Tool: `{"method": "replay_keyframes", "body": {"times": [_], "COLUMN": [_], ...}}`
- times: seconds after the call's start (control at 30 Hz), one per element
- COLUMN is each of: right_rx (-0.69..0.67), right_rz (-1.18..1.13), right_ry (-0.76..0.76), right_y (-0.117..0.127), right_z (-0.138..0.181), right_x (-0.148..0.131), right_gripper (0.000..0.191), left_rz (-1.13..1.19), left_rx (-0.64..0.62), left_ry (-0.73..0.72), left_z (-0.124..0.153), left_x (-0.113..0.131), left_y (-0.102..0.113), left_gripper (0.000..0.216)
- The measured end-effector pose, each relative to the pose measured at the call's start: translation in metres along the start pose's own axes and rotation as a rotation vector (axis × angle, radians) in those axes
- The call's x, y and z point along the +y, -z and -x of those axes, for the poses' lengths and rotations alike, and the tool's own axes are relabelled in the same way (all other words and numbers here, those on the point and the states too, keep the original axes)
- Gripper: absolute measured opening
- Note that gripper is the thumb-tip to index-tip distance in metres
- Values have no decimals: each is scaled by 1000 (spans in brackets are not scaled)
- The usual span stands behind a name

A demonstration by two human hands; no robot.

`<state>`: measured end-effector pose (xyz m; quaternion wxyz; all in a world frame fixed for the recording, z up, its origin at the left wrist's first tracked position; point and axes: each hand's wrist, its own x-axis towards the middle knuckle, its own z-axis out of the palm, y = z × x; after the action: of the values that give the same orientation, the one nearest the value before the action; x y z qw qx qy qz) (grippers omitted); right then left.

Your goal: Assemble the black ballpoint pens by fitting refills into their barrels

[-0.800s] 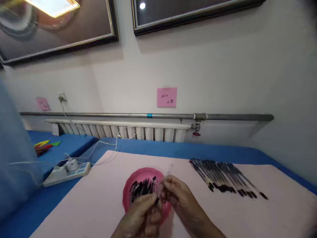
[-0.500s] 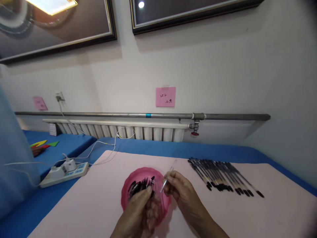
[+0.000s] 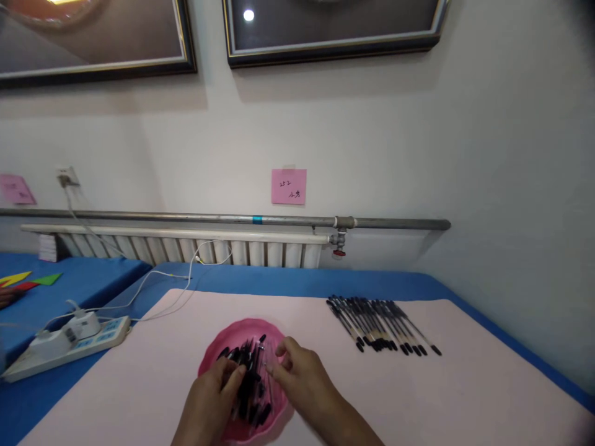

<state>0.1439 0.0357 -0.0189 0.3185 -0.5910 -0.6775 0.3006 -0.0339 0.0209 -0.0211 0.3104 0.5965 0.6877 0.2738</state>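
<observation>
A pink bowl (image 3: 214,353) sits on the pink mat (image 3: 418,396) just in front of me, filled with several black pen parts (image 3: 248,371). My left hand (image 3: 207,402) reaches into the bowl from the left, its fingers curled onto the black parts. My right hand (image 3: 300,381) is at the bowl's right side, with thumb and forefinger pinched near a thin clear pen tube (image 3: 264,365) over the bowl. Further right on the mat lies a row of several assembled black pens (image 3: 381,322), side by side.
A white power strip (image 3: 69,341) with plugs and cables lies on the blue cloth (image 3: 279,279) at the left. A radiator (image 3: 186,248) and a pipe run along the wall behind. Coloured flat shapes (image 3: 23,280) lie on the neighbouring table.
Both hands have dropped from holding a clear pen tube above the bowl down into the bowl. The view has swung to the right and slightly down.
</observation>
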Motion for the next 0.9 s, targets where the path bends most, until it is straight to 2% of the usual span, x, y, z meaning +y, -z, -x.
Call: {"method": "replay_keyframes", "body": {"times": [0.1, 0.23, 0.37, 0.5, 0.6, 0.7, 0.77, 0.9], "right_rx": [92, 239, 234, 187, 140, 42, -79, -391], "right_rz": [220, 532, 666, 637, 518, 304, 107, -210], "right_ry": [5, -142, -263, -343, -375, -295, -171, 29], "right_y": [24, 62, 76, 78, 82, 81, 74, 48], "right_z": [-10, -27, -32, -30, -30, -26, -18, 4], "right_x": [12, 49, 80, 87, 75, 45, 18, -25], "right_gripper": [15, 18, 26, 26, 24, 14, 18, 24], "left_rz": [-32, -68, -75, -62, 53, 349, 576, 937], "left_rx": [-13, -56, -96, -78, -31, -6, -16, -127], "left_ry": [1, -16, -23, -32, -13, 31, 52, 67], "left_z": [0, -1, 0, 2, 3, 6, 8, 9], "left_x": [-1, -2, 0, 2, 4, 9, 13, 18], "left_y": [0, -2, -3, -3, -4, -4, -4, -6], "left_gripper": [23, 23, 25, 25, 23, 27, 33, 38]}}
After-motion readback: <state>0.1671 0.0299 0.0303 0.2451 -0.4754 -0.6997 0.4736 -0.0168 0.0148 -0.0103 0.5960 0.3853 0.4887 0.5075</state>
